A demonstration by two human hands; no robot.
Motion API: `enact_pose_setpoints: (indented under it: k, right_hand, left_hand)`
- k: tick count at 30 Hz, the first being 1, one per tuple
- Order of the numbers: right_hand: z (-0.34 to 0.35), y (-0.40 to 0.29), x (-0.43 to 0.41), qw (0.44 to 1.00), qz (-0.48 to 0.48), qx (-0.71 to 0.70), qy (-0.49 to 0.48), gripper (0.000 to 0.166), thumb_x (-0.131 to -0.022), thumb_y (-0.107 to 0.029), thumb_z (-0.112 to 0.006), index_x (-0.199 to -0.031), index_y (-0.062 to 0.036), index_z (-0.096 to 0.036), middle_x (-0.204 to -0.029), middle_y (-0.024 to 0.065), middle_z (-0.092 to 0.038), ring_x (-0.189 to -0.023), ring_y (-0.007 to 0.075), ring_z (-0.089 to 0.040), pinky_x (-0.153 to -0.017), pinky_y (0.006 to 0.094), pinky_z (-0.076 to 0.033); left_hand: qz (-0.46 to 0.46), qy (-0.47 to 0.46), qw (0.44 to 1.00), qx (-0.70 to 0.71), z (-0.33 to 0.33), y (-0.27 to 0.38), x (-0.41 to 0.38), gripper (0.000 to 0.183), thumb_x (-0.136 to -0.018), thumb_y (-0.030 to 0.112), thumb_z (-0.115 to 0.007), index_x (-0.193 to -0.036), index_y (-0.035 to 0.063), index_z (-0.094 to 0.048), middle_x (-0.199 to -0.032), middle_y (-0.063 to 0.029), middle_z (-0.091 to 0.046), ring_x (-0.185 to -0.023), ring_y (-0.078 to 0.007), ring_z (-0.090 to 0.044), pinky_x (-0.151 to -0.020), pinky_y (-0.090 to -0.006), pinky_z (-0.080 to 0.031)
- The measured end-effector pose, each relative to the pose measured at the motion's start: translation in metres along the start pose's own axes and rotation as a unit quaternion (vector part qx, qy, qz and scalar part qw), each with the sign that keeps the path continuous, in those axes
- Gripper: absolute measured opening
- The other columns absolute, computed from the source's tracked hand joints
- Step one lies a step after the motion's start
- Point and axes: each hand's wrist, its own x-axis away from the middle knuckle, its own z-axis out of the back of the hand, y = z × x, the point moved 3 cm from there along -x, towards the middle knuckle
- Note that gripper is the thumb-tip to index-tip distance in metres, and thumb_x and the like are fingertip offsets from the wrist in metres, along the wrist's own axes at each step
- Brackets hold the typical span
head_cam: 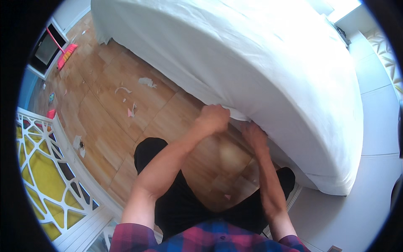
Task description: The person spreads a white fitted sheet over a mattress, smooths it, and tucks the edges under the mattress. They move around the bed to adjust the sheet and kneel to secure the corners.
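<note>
A large white sheet (252, 72) covers a bed and hangs down its near side almost to the wooden-look floor. My left hand (216, 117) grips the sheet's lower hem, its fingers curled around the cloth. Just to the right, my right hand (254, 134) has its fingers at the same hem, pinching it near a small fold. Part of the bed base shows below the lifted edge. Both forearms reach forward over my bent knees. The fingertips of each hand are partly hidden by the cloth and the hands themselves.
Paper and plastic scraps (146, 82) lie scattered on the floor to the left. A pink broom (67, 56) leans at the upper left by a dark-panelled cabinet. A white lattice screen (63, 201) stands at the lower left. White panelled furniture (379, 119) lines the right side.
</note>
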Motion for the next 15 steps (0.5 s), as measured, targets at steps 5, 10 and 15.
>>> enact_pose_setpoints:
  k: [5, 10, 15]
  right_hand:
    - [0.007, -0.033, 0.029, 0.996, -0.018, 0.015, 0.080, 0.058, -0.085, -0.026, -0.065, -0.129, 0.0061, -0.046, -0.127, 0.0273, -0.052, -0.119, 0.0433, -0.048, -0.102, 0.0553, -0.035]
    - [0.006, -0.103, 0.033, 0.982, 0.172, -0.031, 0.075, 0.077, -0.082, -0.015, -0.066, -0.142, 0.0089, -0.024, -0.140, 0.0297, -0.037, -0.130, 0.0445, -0.037, -0.109, 0.0546, -0.027]
    - [-0.004, -0.122, -0.025, 0.989, 0.140, -0.027, 0.036, 0.079, -0.081, -0.017, -0.068, -0.142, 0.0086, -0.026, -0.141, 0.0296, -0.038, -0.129, 0.0445, -0.038, -0.109, 0.0538, -0.027]
  left_hand:
    - [0.129, 0.114, 0.984, 0.037, 0.027, -0.053, -0.003, 0.020, -0.075, 0.012, -0.060, -0.091, 0.0036, -0.069, -0.095, -0.0220, -0.068, -0.091, -0.0368, -0.067, -0.076, -0.0458, -0.055]
    - [0.250, 0.224, 0.933, 0.133, 0.058, -0.102, 0.011, 0.019, -0.076, 0.012, -0.059, -0.090, 0.0016, -0.068, -0.093, -0.0216, -0.068, -0.089, -0.0382, -0.067, -0.075, -0.0461, -0.055]
    - [0.269, 0.248, 0.913, 0.181, 0.054, -0.125, 0.007, 0.021, -0.076, 0.015, -0.057, -0.089, 0.0030, -0.067, -0.091, -0.0233, -0.068, -0.088, -0.0421, -0.065, -0.076, -0.0500, -0.053]
